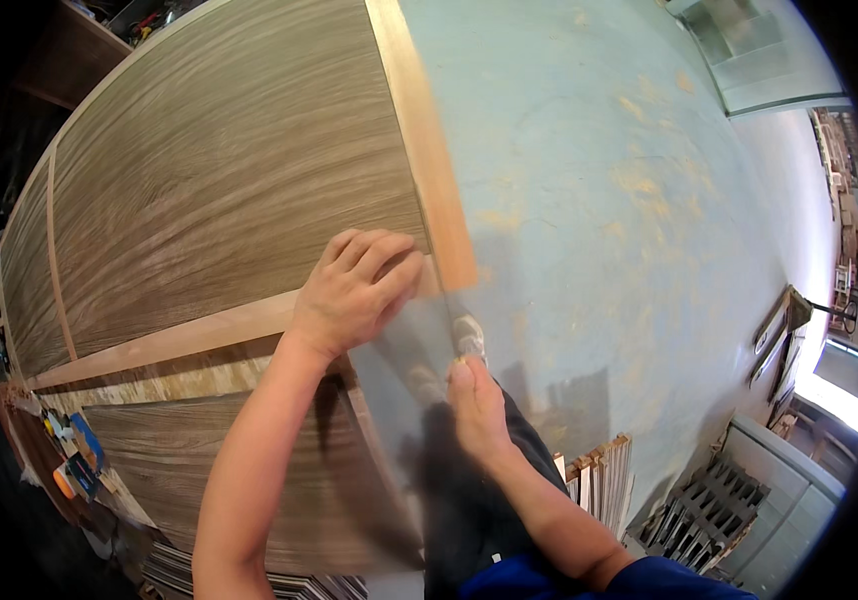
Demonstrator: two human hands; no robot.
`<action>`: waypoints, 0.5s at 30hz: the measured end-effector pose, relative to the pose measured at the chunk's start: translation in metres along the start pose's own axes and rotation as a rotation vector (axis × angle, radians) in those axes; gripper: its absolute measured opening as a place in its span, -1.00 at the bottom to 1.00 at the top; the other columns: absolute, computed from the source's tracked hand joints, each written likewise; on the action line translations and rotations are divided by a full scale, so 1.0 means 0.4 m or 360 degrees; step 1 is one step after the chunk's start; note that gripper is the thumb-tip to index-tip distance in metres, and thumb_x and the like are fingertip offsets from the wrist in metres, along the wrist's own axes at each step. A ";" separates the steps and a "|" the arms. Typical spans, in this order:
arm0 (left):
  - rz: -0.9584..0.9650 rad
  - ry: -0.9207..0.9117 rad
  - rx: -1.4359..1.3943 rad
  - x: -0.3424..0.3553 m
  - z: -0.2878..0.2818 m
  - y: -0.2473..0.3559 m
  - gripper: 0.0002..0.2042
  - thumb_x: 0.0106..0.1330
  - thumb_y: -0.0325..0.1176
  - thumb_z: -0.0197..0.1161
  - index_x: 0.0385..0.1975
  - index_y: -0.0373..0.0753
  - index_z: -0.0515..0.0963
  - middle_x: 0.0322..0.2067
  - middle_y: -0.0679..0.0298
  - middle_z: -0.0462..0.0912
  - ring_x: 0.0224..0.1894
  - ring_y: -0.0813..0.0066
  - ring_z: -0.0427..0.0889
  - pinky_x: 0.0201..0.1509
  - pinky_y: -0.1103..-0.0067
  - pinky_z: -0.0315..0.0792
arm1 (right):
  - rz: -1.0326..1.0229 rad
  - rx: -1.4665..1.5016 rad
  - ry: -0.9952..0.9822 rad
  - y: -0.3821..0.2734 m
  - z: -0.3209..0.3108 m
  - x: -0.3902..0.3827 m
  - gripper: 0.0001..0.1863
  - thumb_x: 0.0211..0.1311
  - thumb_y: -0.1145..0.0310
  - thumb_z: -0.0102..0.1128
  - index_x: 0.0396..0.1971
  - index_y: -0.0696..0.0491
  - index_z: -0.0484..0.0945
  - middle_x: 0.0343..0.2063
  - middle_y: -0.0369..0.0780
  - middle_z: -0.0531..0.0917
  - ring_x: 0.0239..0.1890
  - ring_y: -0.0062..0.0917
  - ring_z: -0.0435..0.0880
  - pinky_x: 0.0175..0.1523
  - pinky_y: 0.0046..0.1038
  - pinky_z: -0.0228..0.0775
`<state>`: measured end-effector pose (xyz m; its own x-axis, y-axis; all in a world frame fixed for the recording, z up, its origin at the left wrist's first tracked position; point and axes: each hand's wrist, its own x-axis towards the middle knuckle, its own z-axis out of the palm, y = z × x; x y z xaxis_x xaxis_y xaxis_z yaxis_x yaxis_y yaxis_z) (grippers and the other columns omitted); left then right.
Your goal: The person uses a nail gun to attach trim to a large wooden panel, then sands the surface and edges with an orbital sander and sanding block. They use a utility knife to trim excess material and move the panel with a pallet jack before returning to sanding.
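At the near right corner of a large wood-grain panel (219, 170), the left hand (357, 285) rests with bent fingers close together, beside the end of a smooth, pale wood strip (433, 170) lining the panel's right edge. Another pale strip (174, 338) runs along the near edge, passing under that hand. The right hand (479, 405) is just beyond the corner, to the right, thumb uppermost and fingers curled; I cannot tell what they are clamped on. Blue-grey floor (589, 250), scuffed with yellowish patches, spreads broadly to the right. Nearer the body lies a second panel (179, 460), streaky brown and straight-edged. Slim rods (604, 475) stand upright at lower right.
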<state>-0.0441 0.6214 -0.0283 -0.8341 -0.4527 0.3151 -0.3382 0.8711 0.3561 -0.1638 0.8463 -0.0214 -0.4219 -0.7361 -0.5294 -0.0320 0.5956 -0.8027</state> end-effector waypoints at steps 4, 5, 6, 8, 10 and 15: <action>0.0013 0.0008 -0.0007 -0.002 -0.002 0.000 -0.69 0.27 -0.35 0.36 0.02 -0.09 0.62 0.08 0.31 0.56 0.13 0.27 0.56 0.27 0.27 0.39 | 0.0009 -0.0010 0.0041 -0.002 0.011 -0.015 -0.60 0.65 0.08 -0.13 -0.32 0.08 0.46 -0.53 -0.36 0.39 -0.44 -0.63 0.32 -0.29 -0.47 0.25; 0.0014 0.0011 -0.0011 -0.002 -0.002 0.000 -0.70 0.28 -0.35 0.36 0.02 -0.09 0.62 0.08 0.31 0.56 0.13 0.27 0.56 0.26 0.27 0.39 | 0.0019 -0.0032 0.0041 -0.004 0.011 -0.014 -0.60 0.65 0.07 -0.13 -0.31 0.08 0.46 -0.53 -0.36 0.39 -0.44 -0.63 0.32 -0.29 -0.47 0.25; 0.0020 0.0009 -0.0009 -0.002 -0.001 0.000 -0.69 0.28 -0.35 0.36 0.02 -0.09 0.62 0.08 0.31 0.56 0.13 0.27 0.56 0.26 0.27 0.40 | 0.0029 -0.0051 0.0038 -0.006 0.013 -0.011 -0.60 0.65 0.07 -0.14 -0.31 0.08 0.45 -0.53 -0.36 0.38 -0.45 -0.63 0.31 -0.29 -0.47 0.25; 0.0030 0.0006 -0.0003 -0.002 0.000 -0.001 -0.69 0.27 -0.34 0.36 0.02 -0.09 0.62 0.08 0.31 0.56 0.13 0.27 0.56 0.26 0.27 0.40 | 0.0083 -0.0082 -0.0003 -0.024 0.009 0.002 -0.60 0.64 0.08 -0.15 -0.27 0.10 0.46 -0.49 -0.25 0.46 -0.41 -0.51 0.41 -0.25 -0.41 0.32; 0.0028 0.0009 -0.0006 -0.005 -0.001 -0.004 -0.69 0.27 -0.34 0.36 0.02 -0.09 0.62 0.08 0.31 0.57 0.13 0.26 0.56 0.26 0.27 0.40 | 0.0170 -0.0104 -0.0076 -0.058 0.000 0.022 -0.61 0.63 0.10 -0.16 -0.19 0.14 0.48 -0.38 -0.02 0.62 -0.33 -0.27 0.62 -0.15 -0.27 0.44; 0.0032 0.0033 -0.0020 -0.006 0.003 -0.005 -0.68 0.26 -0.34 0.37 0.02 -0.09 0.62 0.08 0.30 0.57 0.13 0.26 0.56 0.25 0.27 0.40 | 0.0155 -0.0015 -0.0046 -0.062 0.013 0.039 -0.61 0.64 0.11 -0.17 -0.23 0.14 0.45 -0.40 -0.04 0.60 -0.33 -0.30 0.61 -0.16 -0.29 0.43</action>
<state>-0.0419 0.6210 -0.0310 -0.8314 -0.4389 0.3407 -0.3157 0.8778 0.3603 -0.1650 0.8184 -0.0113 -0.3972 -0.6834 -0.6125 -0.0007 0.6676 -0.7445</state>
